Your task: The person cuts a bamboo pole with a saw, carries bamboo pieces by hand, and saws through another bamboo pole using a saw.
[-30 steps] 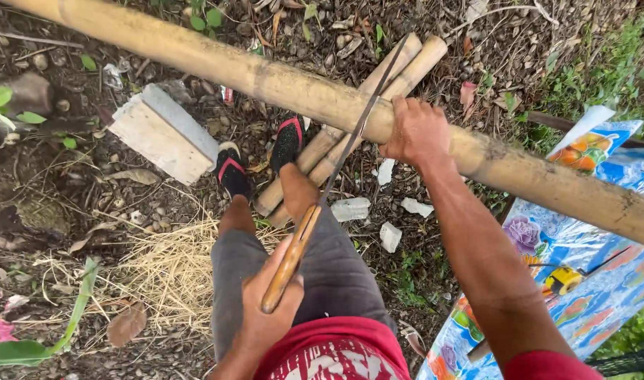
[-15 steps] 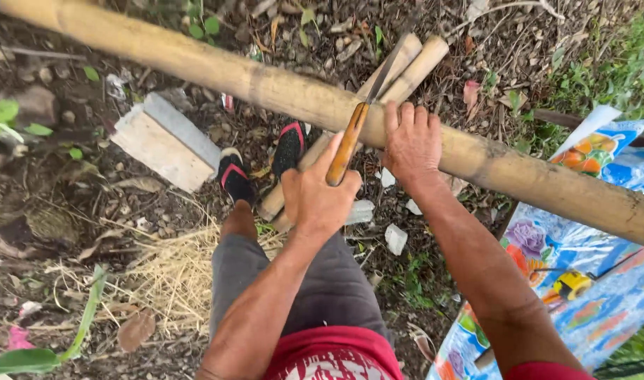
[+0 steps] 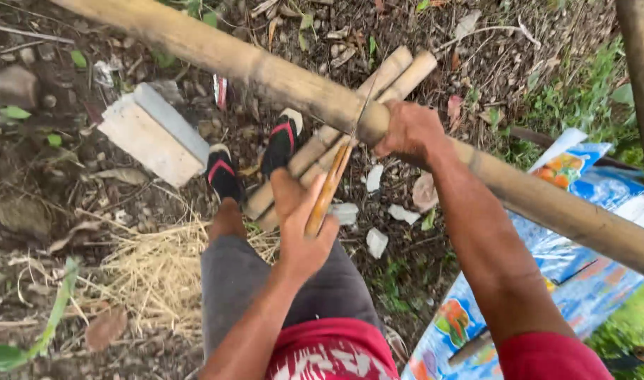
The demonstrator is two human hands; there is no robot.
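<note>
- The ground is bare dark soil strewn with dead leaves, twigs and a patch of dry straw near its lower left; no container shows anywhere on it.
- A long bamboo pole crosses the view on a slant from the upper left to the right edge, held up off the ground.
- A bright printed plastic sheet lies on the ground in the lower right corner, under the pole's lower end.
- A pale rectangular block lies on the ground at the left, just beside the person's feet in black shoes with red trim.
- Three shorter bamboo pieces lie side by side on the ground beneath the pole, running from near the shoes toward the top middle.
- The right hand is clenched over the pole from above, the arm reaching forward and nearly straight.
- The left hand is wrapped round the wooden handle of a long knife, the forearm raised from the lap.
- The knife's thin blade runs up to the pole and meets it just left of the right hand.
- Small white chips lie scattered on the ground below the hands.
</note>
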